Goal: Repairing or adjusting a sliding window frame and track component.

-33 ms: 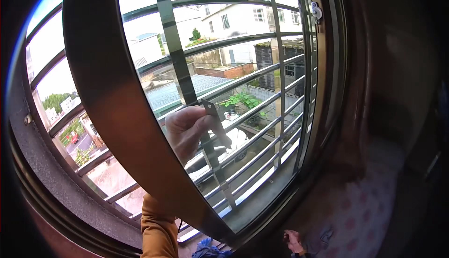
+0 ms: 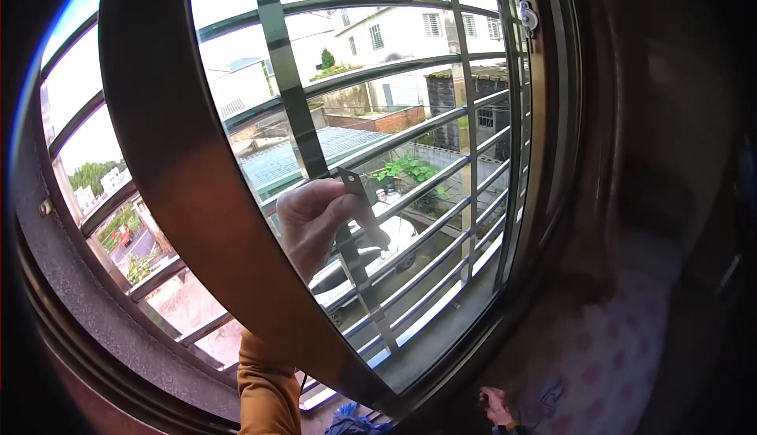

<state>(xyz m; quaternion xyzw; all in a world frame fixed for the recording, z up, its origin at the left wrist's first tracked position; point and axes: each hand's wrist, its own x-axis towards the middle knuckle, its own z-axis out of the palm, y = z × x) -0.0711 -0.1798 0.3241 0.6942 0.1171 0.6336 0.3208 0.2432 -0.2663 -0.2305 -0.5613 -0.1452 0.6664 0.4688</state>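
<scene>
The left hand (image 2: 307, 222) is seen through the glass pane (image 2: 414, 360), behind the brown window frame (image 2: 217, 230), and it pinches a thin, dark flat piece (image 2: 359, 188) with a small hole. This piece is nearer to the pane's left edge. The right hand (image 2: 496, 406), below the pane's lower edge, has curled fingers; I cannot tell if it holds something. Blue cloth (image 2: 355, 421) lies near the frame's bottom corner.
</scene>
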